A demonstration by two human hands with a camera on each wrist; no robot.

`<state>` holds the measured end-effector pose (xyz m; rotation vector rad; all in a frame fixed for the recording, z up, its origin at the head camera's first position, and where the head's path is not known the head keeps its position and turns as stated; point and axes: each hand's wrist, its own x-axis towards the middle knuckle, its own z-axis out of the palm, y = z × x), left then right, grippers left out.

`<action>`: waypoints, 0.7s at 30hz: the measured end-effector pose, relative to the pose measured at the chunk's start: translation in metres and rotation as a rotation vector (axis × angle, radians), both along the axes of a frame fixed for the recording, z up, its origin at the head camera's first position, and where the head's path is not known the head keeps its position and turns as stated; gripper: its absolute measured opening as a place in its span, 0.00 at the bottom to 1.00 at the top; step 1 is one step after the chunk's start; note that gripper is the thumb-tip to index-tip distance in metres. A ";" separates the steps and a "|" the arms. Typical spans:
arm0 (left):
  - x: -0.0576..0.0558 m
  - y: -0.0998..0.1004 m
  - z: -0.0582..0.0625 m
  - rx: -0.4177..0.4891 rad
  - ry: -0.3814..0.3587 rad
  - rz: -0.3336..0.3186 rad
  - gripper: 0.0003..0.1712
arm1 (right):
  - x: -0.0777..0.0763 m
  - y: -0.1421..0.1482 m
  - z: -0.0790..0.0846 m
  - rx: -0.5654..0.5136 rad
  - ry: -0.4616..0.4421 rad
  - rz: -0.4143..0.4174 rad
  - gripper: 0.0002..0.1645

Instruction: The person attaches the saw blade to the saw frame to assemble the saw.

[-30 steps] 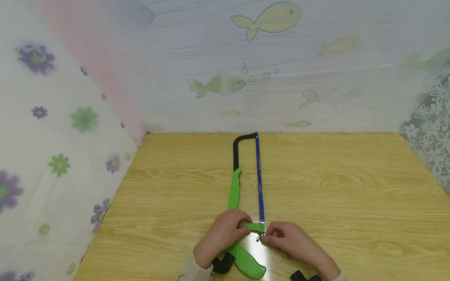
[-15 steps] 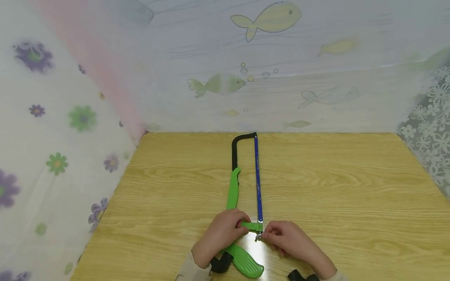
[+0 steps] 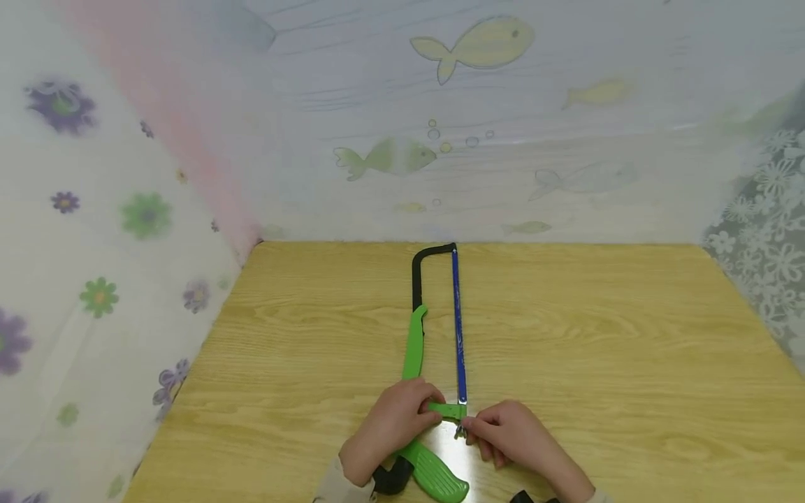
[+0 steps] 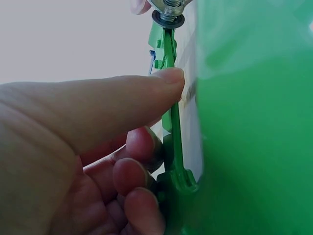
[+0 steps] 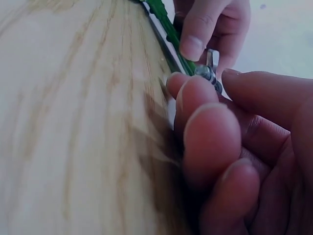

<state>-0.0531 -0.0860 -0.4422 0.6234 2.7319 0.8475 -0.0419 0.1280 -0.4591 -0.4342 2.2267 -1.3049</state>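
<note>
Pinched by the left hand [image 3: 391,422], the saw [image 3: 413,346] is best kept flat on the table [image 3: 597,335] while the wing nut [image 5: 211,66], at that hand's 3 o'clock, is worked by the right hand [image 3: 517,434] (grip there honestly unclear).

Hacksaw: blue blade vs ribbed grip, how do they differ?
Color: the blade is blue, the grip green.
Shape: the blade is thin and straight, the grip thick and curved.
Length: the blade looks much longer than the grip.
Shared: both belong to the same hacksaw.
</note>
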 end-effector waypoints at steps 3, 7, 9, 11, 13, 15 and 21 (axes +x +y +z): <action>0.000 0.000 -0.001 0.003 0.001 -0.002 0.07 | 0.002 -0.001 0.000 0.019 0.013 -0.006 0.24; 0.000 0.000 -0.003 0.007 0.005 -0.001 0.06 | 0.003 -0.002 0.001 0.051 0.036 -0.010 0.24; 0.000 0.000 -0.002 0.007 0.007 -0.003 0.06 | 0.003 -0.003 0.002 0.061 0.041 -0.012 0.24; 0.000 0.000 -0.002 0.007 0.005 -0.005 0.06 | 0.004 -0.003 0.002 0.073 0.041 -0.012 0.25; 0.000 0.000 -0.001 0.007 0.006 -0.009 0.06 | 0.005 -0.004 0.003 0.089 0.050 -0.014 0.27; 0.000 0.000 -0.001 0.006 0.007 -0.010 0.06 | 0.005 -0.005 0.003 0.117 0.075 -0.013 0.28; -0.001 -0.001 -0.002 0.012 0.001 -0.014 0.07 | 0.006 -0.010 0.002 0.232 0.188 -0.016 0.28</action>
